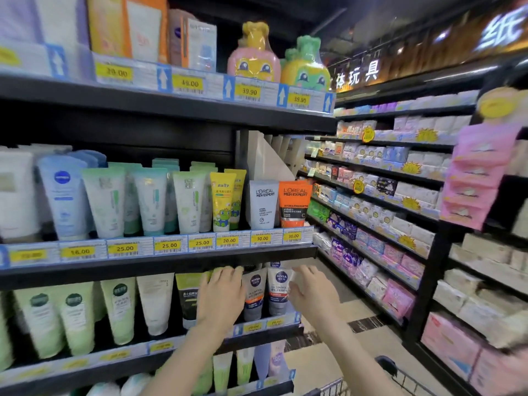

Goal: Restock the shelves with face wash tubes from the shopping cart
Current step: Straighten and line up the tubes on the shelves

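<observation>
Black shelves (160, 261) at the frame's left are stocked with upright face wash tubes (107, 205); two cartoon-faced bottles (254, 57) are stood on the top shelf.

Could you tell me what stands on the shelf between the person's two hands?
In the head view, two Nivea Men tubes stand side by side between the left hand and the right hand, whose fingers touch the right-hand tube.

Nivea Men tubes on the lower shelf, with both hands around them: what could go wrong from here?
1. The right hand touches the white Nivea Men tube at the shelf's open end; a push might tip it off sideways.
2. The left hand covers a tube beside the grey Nivea Men tube; the tightly packed upright tubes could topple together.
</observation>
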A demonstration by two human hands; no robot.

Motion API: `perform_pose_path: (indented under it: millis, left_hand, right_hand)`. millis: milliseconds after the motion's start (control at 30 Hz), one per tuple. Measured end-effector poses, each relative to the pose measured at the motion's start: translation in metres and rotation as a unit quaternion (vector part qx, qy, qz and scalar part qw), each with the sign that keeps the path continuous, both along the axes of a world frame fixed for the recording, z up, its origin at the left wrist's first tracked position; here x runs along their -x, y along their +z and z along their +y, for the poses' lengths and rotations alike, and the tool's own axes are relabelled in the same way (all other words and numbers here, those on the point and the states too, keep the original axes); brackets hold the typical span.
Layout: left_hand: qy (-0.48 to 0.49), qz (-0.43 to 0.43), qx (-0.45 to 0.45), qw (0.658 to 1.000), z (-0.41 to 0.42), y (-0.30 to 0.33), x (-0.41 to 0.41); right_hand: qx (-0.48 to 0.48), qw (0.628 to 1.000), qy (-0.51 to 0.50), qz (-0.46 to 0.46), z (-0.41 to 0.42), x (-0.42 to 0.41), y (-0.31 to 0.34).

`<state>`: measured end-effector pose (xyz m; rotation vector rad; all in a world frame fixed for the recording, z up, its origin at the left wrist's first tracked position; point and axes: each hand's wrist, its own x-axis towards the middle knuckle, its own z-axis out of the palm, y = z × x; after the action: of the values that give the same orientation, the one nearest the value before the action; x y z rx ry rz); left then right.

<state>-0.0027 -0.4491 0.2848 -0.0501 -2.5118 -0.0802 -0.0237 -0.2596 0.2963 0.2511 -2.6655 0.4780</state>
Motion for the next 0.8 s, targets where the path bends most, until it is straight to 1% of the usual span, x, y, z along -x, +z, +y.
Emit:
perform_pose_path:
  millis: [67, 167, 300, 333, 500, 600, 700, 800]
  left_hand:
    - [0.000, -0.017, -0.001, 1.000, 0.006, 0.019, -0.005]
    - [-0.021, 0.028, 0.006, 0.999, 0.014, 0.043, -0.007]
    - [-0.049, 0.075, -0.035, 0.995, 0.020, 0.076, -0.002]
    - [-0.047, 0.086, -0.031, 0.995, 0.020, 0.083, 0.000]
    - [-0.020, 0.096, -0.027, 0.995, 0.022, 0.113, 0.011]
    - [-0.005, 0.090, -0.043, 0.995, 0.025, 0.120, 0.019]
    - [0.007, 0.080, -0.049, 0.996, 0.032, 0.125, 0.026]
    - [0.025, 0.083, -0.029, 0.996, 0.042, 0.129, 0.033]
  right_hand:
    - [0.001, 1.000, -0.002, 0.016, 0.003, -0.006, 0.017]
    - [0.014, 0.998, 0.000, 0.053, 0.009, -0.012, 0.042]
    - [0.035, 0.995, 0.003, 0.096, 0.016, -0.011, 0.071]
    - [0.037, 0.994, 0.004, 0.100, 0.017, -0.008, 0.077]
    - [0.068, 0.991, 0.013, 0.114, 0.017, 0.009, 0.099]
    - [0.103, 0.989, 0.027, 0.103, 0.012, 0.022, 0.103]
    - [0.131, 0.987, 0.019, 0.087, 0.006, 0.037, 0.102]
    - [0.152, 0.985, 0.006, 0.084, -0.001, 0.050, 0.101]
